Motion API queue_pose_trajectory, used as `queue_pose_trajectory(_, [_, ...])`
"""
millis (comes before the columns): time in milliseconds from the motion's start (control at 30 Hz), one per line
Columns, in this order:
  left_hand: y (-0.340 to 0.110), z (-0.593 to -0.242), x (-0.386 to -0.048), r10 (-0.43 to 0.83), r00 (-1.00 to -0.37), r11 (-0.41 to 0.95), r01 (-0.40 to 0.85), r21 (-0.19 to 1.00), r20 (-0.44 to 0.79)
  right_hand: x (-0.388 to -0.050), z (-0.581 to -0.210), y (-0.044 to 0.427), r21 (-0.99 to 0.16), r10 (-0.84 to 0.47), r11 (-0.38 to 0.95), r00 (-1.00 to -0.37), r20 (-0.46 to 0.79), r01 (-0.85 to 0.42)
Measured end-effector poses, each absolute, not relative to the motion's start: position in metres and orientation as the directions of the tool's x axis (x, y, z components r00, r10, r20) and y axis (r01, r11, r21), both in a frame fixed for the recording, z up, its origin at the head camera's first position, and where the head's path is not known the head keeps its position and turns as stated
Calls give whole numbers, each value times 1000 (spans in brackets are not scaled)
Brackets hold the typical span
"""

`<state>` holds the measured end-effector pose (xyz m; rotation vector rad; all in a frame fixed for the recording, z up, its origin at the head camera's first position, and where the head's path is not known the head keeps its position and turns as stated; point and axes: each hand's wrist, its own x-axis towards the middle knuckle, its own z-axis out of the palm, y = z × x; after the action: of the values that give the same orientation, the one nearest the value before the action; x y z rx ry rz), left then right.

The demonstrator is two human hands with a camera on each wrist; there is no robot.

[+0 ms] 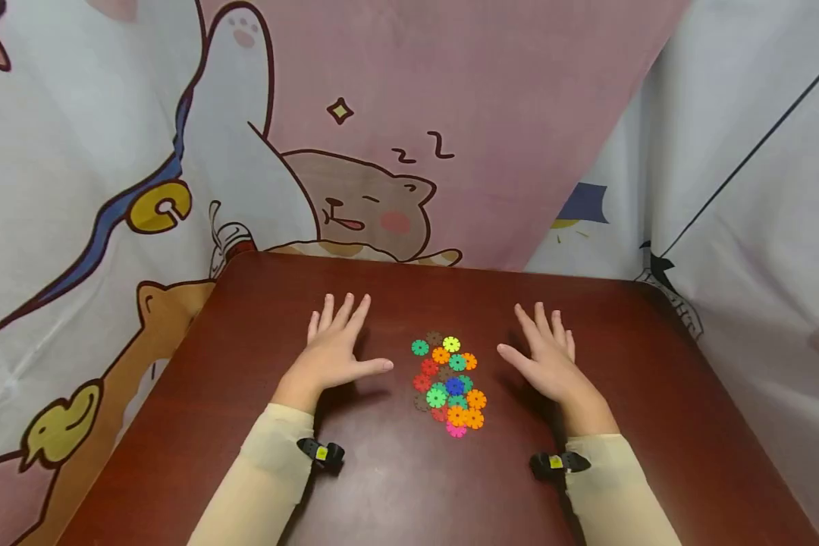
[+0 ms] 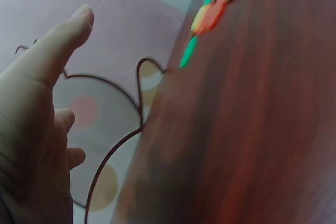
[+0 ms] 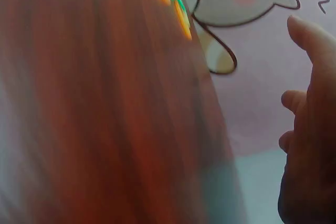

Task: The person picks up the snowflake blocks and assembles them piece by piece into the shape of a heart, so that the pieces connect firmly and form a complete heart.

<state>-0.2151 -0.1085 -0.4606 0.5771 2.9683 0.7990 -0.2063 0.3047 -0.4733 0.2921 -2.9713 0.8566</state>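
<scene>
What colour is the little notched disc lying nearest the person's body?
That disc is bright pink, partly covered; it shows best in the head view.

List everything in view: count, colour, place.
Yellow disc: 1, yellow, far end of the cluster.
Blue disc: 1, blue, mid-cluster.
Pink disc: 1, pink, near end of the cluster.
Other discs: over ten, overlapping, exact count unclear; orange, red, brown, greens; same cluster.
Table: 1, reddish brown, under the discs.
Printed cloth: piece count unclear; pink and white, cartoon animals; behind and beside table.
Wrist devices: 2, black with yellow patch, one per wrist.
Sleeves: 2, cream, on both forearms.
Left hand: 1, bare, left of discs.
Right hand: 1, bare, right of discs.
</scene>
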Motion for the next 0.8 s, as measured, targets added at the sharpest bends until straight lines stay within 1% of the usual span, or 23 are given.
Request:
queue_pose_trajectory(100, [-93, -469, -215, 405, -909, 728, 388, 565, 103, -212, -486, 293, -647, -190, 703, -955, 228, -294])
queue_pose_trajectory(200, [-75, -483, -213, 464, -875, 614, 429, 662, 137, -214, -498, 282, -729, -163, 560, -915, 369, -394])
queue_pose_trajectory(267, [-64, -492, -211, 479, -863, 545, 436, 716, 161, -213, -504, 275, -746, -143, 521, -904, 402, -415])
queue_pose_trajectory(300, [-60, -497, -209, 476, -863, 527, 434, 731, 169, -211, -506, 272, -754, -141, 516, -908, 394, -407])
queue_pose_trajectory(367, [-53, -503, -207, 455, -871, 518, 427, 741, 184, -210, -508, 266, -761, -156, 520, -920, 361, -387])
queue_pose_trajectory(467, [-45, -510, -203, 433, -878, 554, 437, 708, 203, -208, -512, 258, -732, -198, 585, -937, 288, -349])
queue_pose_trajectory(533, [-41, -513, -200, 448, -869, 600, 466, 651, 209, -207, -514, 254, -691, -221, 641, -942, 251, -334])
queue_pose_trajectory(667, [-37, -515, -199, 500, -841, 655, 524, 544, 208, -201, -515, 247, -566, -261, 755, -944, 202, -330])
queue_pose_trajectory(800, [-38, -515, -199, 518, -825, 666, 554, 499, 225, -199, -515, 244, -488, -296, 795, -932, 207, -361])
